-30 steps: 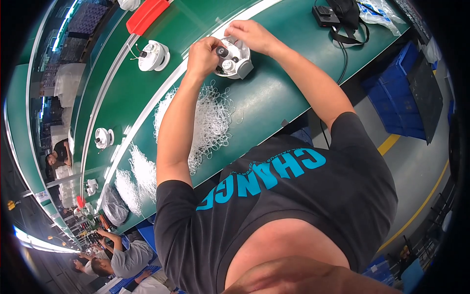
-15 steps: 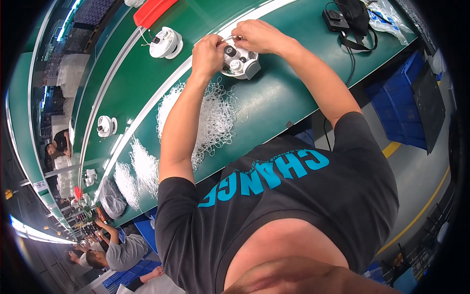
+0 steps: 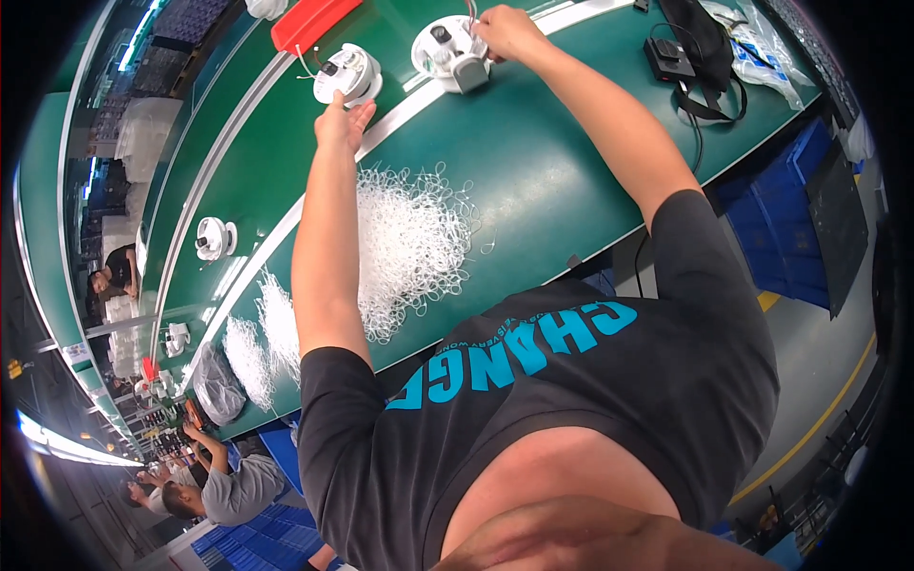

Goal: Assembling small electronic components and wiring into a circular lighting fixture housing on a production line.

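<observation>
My right hand (image 3: 511, 33) grips the right edge of a white round housing (image 3: 430, 59), which has a black lens-like part and a boxy side. Thin reddish wires rise beside the fingers. This housing sits over the pale rail between bench and belt. At its left is a second white round housing (image 3: 357, 71) on the green belt, with a black part on top and loose wires. My left hand (image 3: 345, 122) has thumb and fingers around its near rim. Nearer me, left of centre, lies a heap of white looped ties (image 3: 414, 247).
A red tray (image 3: 314, 21) lies on the belt at the far left. Another white housing (image 3: 215, 239) is further along. More white strands (image 3: 249, 364) and a plastic bag (image 3: 221, 383) lie at left. A black device (image 3: 669, 59) with a strap sits right; blue crates (image 3: 783, 205) stand beyond the bench.
My hands have parted. The right hand has moved the housing away from me toward the rail. The left hand has let go there and moved left to the second housing.
</observation>
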The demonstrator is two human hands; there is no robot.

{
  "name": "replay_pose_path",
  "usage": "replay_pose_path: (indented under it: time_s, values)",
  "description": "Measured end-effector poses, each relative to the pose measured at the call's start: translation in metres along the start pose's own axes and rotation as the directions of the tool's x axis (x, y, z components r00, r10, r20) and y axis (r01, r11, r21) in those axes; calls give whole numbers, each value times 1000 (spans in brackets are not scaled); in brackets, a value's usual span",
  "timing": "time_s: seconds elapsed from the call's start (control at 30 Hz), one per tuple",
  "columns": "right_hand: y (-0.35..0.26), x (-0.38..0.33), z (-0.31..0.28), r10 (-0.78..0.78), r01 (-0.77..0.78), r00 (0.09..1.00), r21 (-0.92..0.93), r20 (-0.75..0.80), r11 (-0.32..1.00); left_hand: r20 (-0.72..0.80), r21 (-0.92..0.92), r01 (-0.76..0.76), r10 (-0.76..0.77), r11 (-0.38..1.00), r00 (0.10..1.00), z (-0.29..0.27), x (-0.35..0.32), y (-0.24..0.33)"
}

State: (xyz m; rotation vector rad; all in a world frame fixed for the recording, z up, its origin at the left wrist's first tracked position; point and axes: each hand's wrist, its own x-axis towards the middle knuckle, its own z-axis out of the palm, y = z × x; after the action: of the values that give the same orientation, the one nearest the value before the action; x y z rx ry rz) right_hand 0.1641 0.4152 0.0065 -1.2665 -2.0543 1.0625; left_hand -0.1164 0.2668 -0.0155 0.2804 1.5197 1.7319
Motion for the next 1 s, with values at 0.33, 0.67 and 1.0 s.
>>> replay_pose_path:
  time_s: [0.33,0.67,1.0]
  values:
    - [28,47,4,71,-91,966,-71,-248,993,96,-112,-30,41,993,995,13,-1,-14]
    - [21,-69,-11,-353,332,936,322,7,887,426,271,-145,17,952,905,46,-111,-13]
    - [32,-106,-13,-451,432,871,137,194,892,591,544,-176,-226,820,775,54,-171,-54]
